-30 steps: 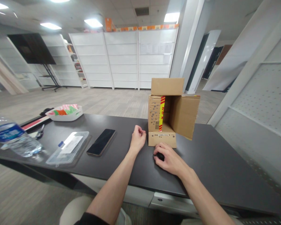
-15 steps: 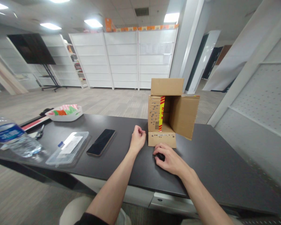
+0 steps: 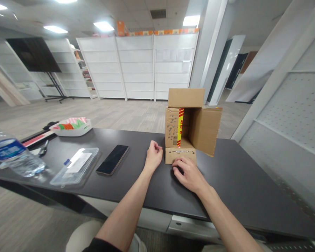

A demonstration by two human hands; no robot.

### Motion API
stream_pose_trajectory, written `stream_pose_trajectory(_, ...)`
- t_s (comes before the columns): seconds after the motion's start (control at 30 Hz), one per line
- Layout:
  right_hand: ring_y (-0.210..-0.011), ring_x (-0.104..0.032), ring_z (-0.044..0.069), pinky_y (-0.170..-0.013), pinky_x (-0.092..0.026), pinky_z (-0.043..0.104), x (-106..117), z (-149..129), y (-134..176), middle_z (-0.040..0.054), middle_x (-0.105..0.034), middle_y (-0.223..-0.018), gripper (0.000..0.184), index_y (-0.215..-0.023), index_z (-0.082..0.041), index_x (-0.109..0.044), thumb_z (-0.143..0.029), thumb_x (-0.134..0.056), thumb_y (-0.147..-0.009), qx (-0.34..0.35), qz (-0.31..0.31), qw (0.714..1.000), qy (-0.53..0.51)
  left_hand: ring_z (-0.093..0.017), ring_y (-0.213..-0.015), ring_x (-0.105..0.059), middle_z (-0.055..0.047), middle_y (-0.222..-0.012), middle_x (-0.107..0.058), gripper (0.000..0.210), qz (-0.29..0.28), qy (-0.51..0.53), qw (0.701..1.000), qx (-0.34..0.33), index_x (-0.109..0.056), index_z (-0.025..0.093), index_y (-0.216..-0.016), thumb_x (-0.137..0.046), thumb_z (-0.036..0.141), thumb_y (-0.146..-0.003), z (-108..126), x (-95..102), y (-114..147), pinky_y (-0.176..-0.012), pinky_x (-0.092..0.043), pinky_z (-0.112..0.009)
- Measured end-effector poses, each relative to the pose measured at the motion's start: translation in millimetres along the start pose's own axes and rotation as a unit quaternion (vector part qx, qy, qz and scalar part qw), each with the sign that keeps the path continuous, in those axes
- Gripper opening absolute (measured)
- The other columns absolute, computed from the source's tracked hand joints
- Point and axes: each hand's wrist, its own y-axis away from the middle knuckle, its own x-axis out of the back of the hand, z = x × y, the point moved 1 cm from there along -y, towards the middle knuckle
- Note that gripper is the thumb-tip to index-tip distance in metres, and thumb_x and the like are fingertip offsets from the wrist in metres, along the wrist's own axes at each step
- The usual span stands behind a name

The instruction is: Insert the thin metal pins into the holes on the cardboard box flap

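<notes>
An open cardboard box (image 3: 196, 131) lies with its opening toward me, its flaps spread and a red-and-yellow strip along the left flap. Small dark and grey spots dot the left flap (image 3: 172, 126) and the lower flap (image 3: 180, 155). Just left of the box, my left hand (image 3: 154, 155) rests on the table with curled fingers; whatever they may hold is hidden. My right hand (image 3: 187, 174) curls over a small black object at the lower flap's front edge. That object is almost wholly covered, and its kind cannot be made out.
On the dark table (image 3: 241, 182) to the left lie a phone (image 3: 112, 159), a clear plastic case (image 3: 76, 166) and a water bottle (image 3: 15, 155) on its side. A white basket (image 3: 73, 128) with colourful contents stands farther back. A perforated panel (image 3: 291, 112) rises at right.
My right hand has shifted slightly forward and its fingers have come down over the black object, which showed more before. My left hand and the box stay in place.
</notes>
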Motion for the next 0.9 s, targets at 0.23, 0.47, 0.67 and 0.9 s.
stream_pose_trajectory(0.23, -0.111, -0.054, 0.027, -0.096, -0.041, 0.047, -3.5, 8.2, -9.6, 0.0106, -0.06, -0.119, 0.027, -0.11, -0.022, -0.064, -0.021, -0.051, -0.087, -0.007, 0.033, 0.995, 0.091, -0.009, -0.059, -0.042, 0.006, -0.066, -0.046, 0.016, -0.008, 0.006, 1.0, 0.002, -0.036, 0.021, -0.079, -0.051, 0.019, -0.077, 3.4, 1.2, 1.6, -0.06, -0.034, -0.021)
stream_pose_trajectory(0.47, -0.119, -0.051, 0.029, -0.099, -0.04, 0.048, -2.6, 9.8, -21.0, 0.0125, -0.057, -0.13, 0.037, -0.122, -0.02, -0.059, -0.023, -0.051, -0.086, 0.006, -0.001, 0.991, 0.134, -0.009, -0.06, -0.043, 0.006, -0.067, -0.045, 0.016, -0.003, 0.0, 1.0, -0.005, -0.036, 0.021, -0.079, -0.052, 0.019, -0.077, 0.1, -0.3, 0.1, -0.06, -0.034, -0.021)
stream_pose_trajectory(0.67, -0.118, -0.052, 0.028, -0.1, -0.04, 0.046, -2.4, 23.7, -27.5, 0.0128, -0.059, -0.129, 0.036, -0.122, -0.016, -0.059, -0.021, -0.05, -0.088, 0.013, 0.011, 0.987, 0.161, -0.008, -0.06, -0.042, 0.006, -0.067, -0.044, 0.016, 0.003, -0.004, 1.0, -0.01, -0.036, 0.021, -0.079, -0.052, 0.019, -0.077, -5.1, -1.9, -2.0, -0.06, -0.033, -0.02)
stream_pose_trajectory(0.9, -0.12, -0.051, 0.028, -0.099, -0.04, 0.048, -11.0, 28.6, -25.0, 0.0121, -0.059, -0.128, 0.036, -0.124, -0.02, -0.059, -0.022, -0.048, -0.089, 0.012, 0.045, 0.989, 0.142, -0.008, -0.059, -0.04, 0.006, -0.068, -0.043, 0.017, 0.001, 0.0, 1.0, -0.004, -0.035, 0.021, -0.079, -0.052, 0.021, -0.078, -2.3, -0.1, -1.1, -0.06, -0.032, -0.02)
